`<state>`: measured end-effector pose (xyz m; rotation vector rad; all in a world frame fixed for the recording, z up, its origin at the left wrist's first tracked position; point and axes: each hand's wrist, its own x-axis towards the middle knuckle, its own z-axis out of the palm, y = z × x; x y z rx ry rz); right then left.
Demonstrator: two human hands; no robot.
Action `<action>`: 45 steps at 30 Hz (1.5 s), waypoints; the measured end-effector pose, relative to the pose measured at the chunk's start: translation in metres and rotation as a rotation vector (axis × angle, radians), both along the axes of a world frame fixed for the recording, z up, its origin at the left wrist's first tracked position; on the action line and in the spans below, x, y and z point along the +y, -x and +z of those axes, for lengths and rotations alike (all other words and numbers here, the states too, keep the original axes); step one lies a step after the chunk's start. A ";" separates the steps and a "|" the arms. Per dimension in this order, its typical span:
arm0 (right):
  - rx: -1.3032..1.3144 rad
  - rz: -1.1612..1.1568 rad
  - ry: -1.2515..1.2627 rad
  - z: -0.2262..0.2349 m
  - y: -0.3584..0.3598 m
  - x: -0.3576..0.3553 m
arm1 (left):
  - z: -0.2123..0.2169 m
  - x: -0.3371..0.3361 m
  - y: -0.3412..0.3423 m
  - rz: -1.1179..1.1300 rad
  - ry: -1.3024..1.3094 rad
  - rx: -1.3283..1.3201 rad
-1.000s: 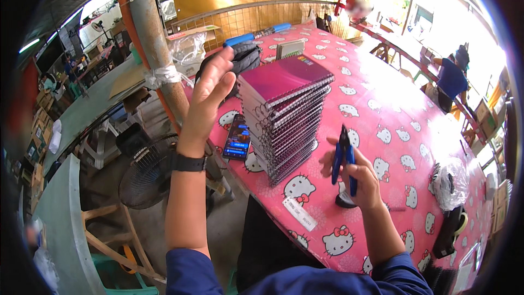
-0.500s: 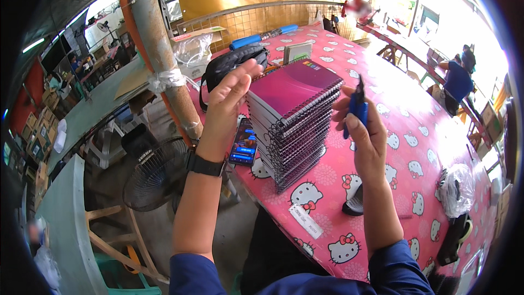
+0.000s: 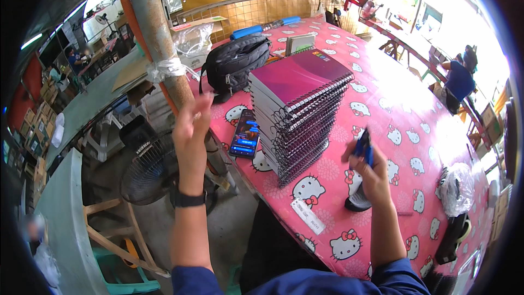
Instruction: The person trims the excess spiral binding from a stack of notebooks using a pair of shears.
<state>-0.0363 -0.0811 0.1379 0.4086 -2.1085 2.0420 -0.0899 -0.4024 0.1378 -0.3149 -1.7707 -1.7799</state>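
A tall stack of spiral-bound notebooks point(image 3: 305, 82) with a magenta cover on top stands at the table's near left part, black coils facing right and toward me. My right hand point(image 3: 375, 177) is closed around blue-handled pliers point(image 3: 364, 152), their dark jaws pointing up, to the right of the stack and apart from it. Left of the stack, beyond the table edge, my left hand point(image 3: 191, 128) is raised with fingers stretched and slightly blurred; nothing shows in it. A lit phone point(image 3: 245, 137) lies between that hand and the stack. Below my right hand lies a dark, rounded object point(image 3: 357, 201).
The pink patterned table point(image 3: 327, 240) carries a black bag point(image 3: 234, 63), a white label strip point(image 3: 307, 216), a clear plastic bag point(image 3: 457, 188) and a tape dispenser point(image 3: 454, 239). A rusty post point(image 3: 155, 33) and a fan point(image 3: 150, 172) stand left. Another person point(image 3: 459, 79) sits far right.
My left hand has moved away from the notebooks, left and down. My right hand with the pliers has dropped away from the stack's coils toward me.
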 end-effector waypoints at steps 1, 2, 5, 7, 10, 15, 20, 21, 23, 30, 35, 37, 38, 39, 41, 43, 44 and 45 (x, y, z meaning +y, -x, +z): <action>-0.053 0.041 0.003 -0.018 -0.006 0.007 | -0.024 -0.005 -0.008 0.100 0.068 -0.054; -0.163 0.097 0.050 -0.035 -0.013 0.010 | -0.044 -0.007 -0.020 0.216 0.206 -0.138; -0.438 0.219 0.244 -0.090 -0.040 0.017 | -0.116 0.011 -0.032 0.450 0.663 -0.023; -0.514 0.244 0.384 -0.110 -0.056 0.018 | -0.148 0.036 -0.031 0.400 0.698 -0.035; -0.506 0.194 0.511 -0.127 -0.058 0.022 | -0.158 0.045 -0.028 0.400 0.774 -0.100; -0.486 0.248 0.494 -0.125 -0.058 0.021 | -0.151 0.051 -0.022 0.471 0.891 -0.152; -0.492 0.283 0.479 -0.120 -0.057 0.021 | -0.154 0.057 -0.017 0.636 1.190 -0.162; -0.502 0.283 0.481 -0.121 -0.057 0.021 | -0.155 0.056 -0.018 0.633 1.194 -0.171; -0.488 0.288 0.462 -0.124 -0.056 0.023 | -0.153 0.059 -0.018 0.634 1.252 -0.208; -0.473 0.276 0.430 -0.121 -0.057 0.022 | -0.155 0.057 -0.016 0.626 1.252 -0.217; -0.485 0.267 0.468 -0.119 -0.059 0.021 | -0.147 0.059 -0.021 0.521 0.939 -0.368; -0.554 0.216 0.579 -0.106 -0.061 0.017 | -0.150 0.054 -0.037 0.447 0.686 -0.316; -0.632 0.167 0.690 -0.099 -0.062 0.016 | -0.150 0.050 -0.046 0.371 0.436 -0.274; -0.629 0.160 0.690 -0.093 -0.062 0.019 | -0.149 0.048 -0.051 0.364 0.435 -0.272; -0.722 0.196 0.583 -0.079 -0.057 0.026 | -0.133 0.045 -0.063 0.407 0.256 -0.215; -0.680 0.229 0.418 -0.062 -0.047 0.026 | -0.100 0.045 -0.067 0.323 0.127 -0.137; -0.444 0.212 0.092 -0.044 -0.044 0.019 | -0.081 0.048 -0.066 0.254 0.069 -0.048; -0.203 0.188 -0.232 -0.028 -0.041 0.012 | -0.064 0.052 -0.064 0.184 0.012 0.043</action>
